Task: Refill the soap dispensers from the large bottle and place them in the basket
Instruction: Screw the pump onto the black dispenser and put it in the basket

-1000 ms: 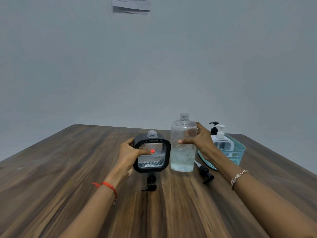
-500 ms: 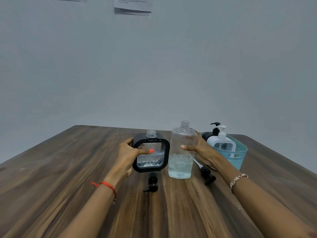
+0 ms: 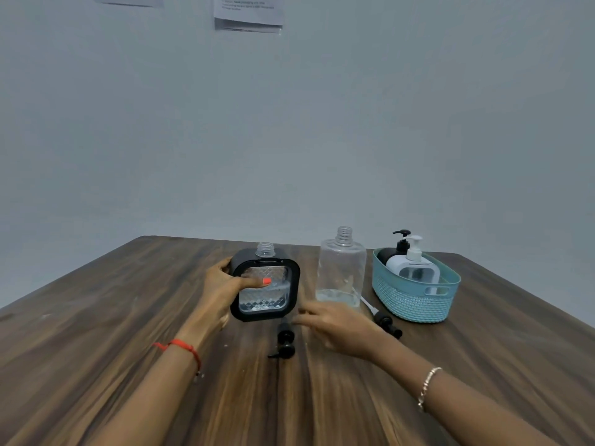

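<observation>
A black square soap dispenser point(image 3: 273, 286) with a clear patterned window and an open neck stands on the wooden table point(image 3: 96, 333); my left hand point(image 3: 225, 284) grips its left side. The large clear bottle point(image 3: 342, 268) stands uncapped to its right, with a little liquid at the bottom. My right hand point(image 3: 338, 326) hovers low in front of that bottle, fingers spread, holding nothing, close to a black pump head point(image 3: 286, 341) lying on the table. A teal basket point(image 3: 415, 304) at the right holds a white dispenser point(image 3: 412, 265) and a black dispenser point(image 3: 397, 249).
A second black pump with a white tube point(image 3: 384, 321) lies between the large bottle and the basket. Papers point(image 3: 248, 14) hang on the pale wall behind the table. The table's far edge runs just behind the bottles.
My right hand has let go of the large bottle, which now stands on the table, and has dropped toward the pump head. My left hand still holds the black dispenser.
</observation>
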`<state>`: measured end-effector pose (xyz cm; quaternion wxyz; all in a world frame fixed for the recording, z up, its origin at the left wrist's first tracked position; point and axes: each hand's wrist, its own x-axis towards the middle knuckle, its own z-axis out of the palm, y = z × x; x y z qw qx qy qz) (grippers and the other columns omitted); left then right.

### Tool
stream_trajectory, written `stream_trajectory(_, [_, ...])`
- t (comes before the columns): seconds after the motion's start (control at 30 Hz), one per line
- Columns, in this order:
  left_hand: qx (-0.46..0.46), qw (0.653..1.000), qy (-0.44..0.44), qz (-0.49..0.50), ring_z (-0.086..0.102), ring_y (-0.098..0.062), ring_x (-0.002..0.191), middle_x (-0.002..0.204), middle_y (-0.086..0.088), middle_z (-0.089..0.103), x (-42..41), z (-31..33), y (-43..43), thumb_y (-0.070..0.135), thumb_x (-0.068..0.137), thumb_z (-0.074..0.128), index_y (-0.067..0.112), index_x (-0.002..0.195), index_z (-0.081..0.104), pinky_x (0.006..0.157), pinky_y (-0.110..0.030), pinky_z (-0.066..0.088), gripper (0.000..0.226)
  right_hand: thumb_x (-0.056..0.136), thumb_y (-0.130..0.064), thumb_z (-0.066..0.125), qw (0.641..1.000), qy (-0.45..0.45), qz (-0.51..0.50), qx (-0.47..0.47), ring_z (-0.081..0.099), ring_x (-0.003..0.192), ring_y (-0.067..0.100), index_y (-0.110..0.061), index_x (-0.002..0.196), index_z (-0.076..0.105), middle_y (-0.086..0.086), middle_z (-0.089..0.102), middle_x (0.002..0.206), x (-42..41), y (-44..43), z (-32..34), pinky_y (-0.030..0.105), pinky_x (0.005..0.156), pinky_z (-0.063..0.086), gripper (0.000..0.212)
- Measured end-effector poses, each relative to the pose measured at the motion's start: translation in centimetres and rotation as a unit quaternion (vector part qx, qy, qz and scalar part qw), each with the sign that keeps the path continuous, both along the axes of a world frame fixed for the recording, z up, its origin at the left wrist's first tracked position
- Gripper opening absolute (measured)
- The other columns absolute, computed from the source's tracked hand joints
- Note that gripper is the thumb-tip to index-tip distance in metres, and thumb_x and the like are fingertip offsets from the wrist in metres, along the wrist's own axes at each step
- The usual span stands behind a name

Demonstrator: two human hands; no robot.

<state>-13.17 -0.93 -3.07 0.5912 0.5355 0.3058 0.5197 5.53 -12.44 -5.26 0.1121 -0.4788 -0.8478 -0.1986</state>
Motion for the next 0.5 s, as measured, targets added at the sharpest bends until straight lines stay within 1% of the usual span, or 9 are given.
stream_trajectory(0.07, [0.001, 1.000, 0.000, 0.003, 0.069, -0.019, 0.072, 0.088, -0.008, 0.071, -0.1, 0.0, -0.1, -0.012, 0.046, 0.083, 0.007, 0.096, 0.065, 0.049, -0.023, 0.055, 0.057, 0.084, 0.008, 0.044, 0.999, -0.028, -0.009, -0.030, 0.058, 0.102, 0.028, -0.010, 0.126, 0.053, 0.013, 0.056, 0.119, -0.3, 0.8, -0.9, 0.040, 0.076, 0.050, 0.046])
stream_trajectory(0.1, [0.001, 1.000, -0.002, 0.004, 0.069, -0.018, 0.070, 0.087, -0.007, 0.071, -0.2, 0.1, -0.1, -0.013, 0.045, 0.083, 0.007, 0.095, 0.065, 0.048, -0.022, 0.054, 0.057, 0.087, 0.008, 0.041, 0.998, -0.042, -0.015, -0.044, 0.055, 0.106, 0.029, -0.012, 0.130, 0.049, 0.011, 0.052, 0.127, -0.5, 1.2, -1.3, 0.041, 0.080, 0.049, 0.049])
stream_trajectory(0.17, [-0.001, 1.000, -0.003, 0.007, 0.069, -0.013, 0.065, 0.082, -0.005, 0.071, -0.3, 0.2, -0.2, -0.012, 0.045, 0.082, 0.011, 0.089, 0.065, 0.046, -0.021, 0.053, 0.053, 0.089, 0.009, 0.037, 0.994, -0.078, -0.027, -0.066, 0.053, 0.107, 0.032, -0.013, 0.135, 0.043, 0.011, 0.045, 0.133, -0.8, 1.8, -1.9, 0.045, 0.082, 0.048, 0.051])
stream_trajectory(0.23, [-0.002, 1.000, -0.003, 0.007, 0.068, -0.015, 0.066, 0.082, -0.005, 0.070, -0.3, 0.3, -0.2, -0.012, 0.045, 0.082, 0.013, 0.086, 0.064, 0.046, -0.022, 0.053, 0.051, 0.091, 0.007, 0.036, 0.991, -0.106, -0.037, -0.076, 0.053, 0.105, 0.033, -0.010, 0.133, 0.043, 0.012, 0.043, 0.132, -1.1, 2.3, -2.4, 0.048, 0.081, 0.049, 0.046])
stream_trajectory(0.3, [-0.002, 1.000, -0.004, 0.009, 0.068, -0.018, 0.069, 0.083, -0.006, 0.070, -0.4, 0.3, -0.3, -0.013, 0.047, 0.082, 0.013, 0.085, 0.064, 0.047, -0.023, 0.055, 0.050, 0.092, 0.005, 0.037, 0.989, -0.121, -0.044, -0.077, 0.052, 0.107, 0.034, -0.005, 0.126, 0.045, 0.014, 0.044, 0.129, -1.4, 2.5, -2.9, 0.048, 0.080, 0.050, 0.037])
stream_trajectory(0.4, [0.002, 1.000, -0.006, 0.010, 0.068, -0.016, 0.065, 0.080, -0.006, 0.070, -0.5, 0.4, -0.5, -0.015, 0.047, 0.081, 0.013, 0.083, 0.064, 0.048, -0.023, 0.055, 0.048, 0.093, 0.002, 0.037, 0.988, -0.138, -0.033, -0.054, 0.049, 0.107, 0.031, -0.002, 0.118, 0.048, 0.015, 0.048, 0.123, -1.6, 2.5, -3.0, 0.047, 0.078, 0.050, 0.028])
stream_trajectory(0.43, [0.002, 1.000, -0.006, 0.010, 0.068, -0.014, 0.061, 0.079, -0.005, 0.070, -0.5, 0.4, -0.6, -0.015, 0.048, 0.081, 0.013, 0.082, 0.064, 0.047, -0.022, 0.055, 0.047, 0.093, 0.001, 0.037, 0.990, -0.130, -0.022, -0.046, 0.049, 0.106, 0.030, -0.003, 0.117, 0.050, 0.014, 0.050, 0.121, -1.6, 2.3, -2.8, 0.047, 0.078, 0.049, 0.028])
stream_trajectory(0.5, [0.000, 1.000, -0.009, 0.009, 0.069, -0.010, 0.056, 0.079, -0.005, 0.070, -0.7, 0.6, -0.7, -0.014, 0.048, 0.081, 0.012, 0.082, 0.063, 0.045, -0.021, 0.053, 0.047, 0.089, 0.001, 0.040, 0.996, -0.079, 0.009, -0.047, 0.050, 0.105, 0.029, -0.005, 0.116, 0.054, 0.013, 0.054, 0.119, -1.7, 1.8, -2.0, 0.047, 0.078, 0.048, 0.031])
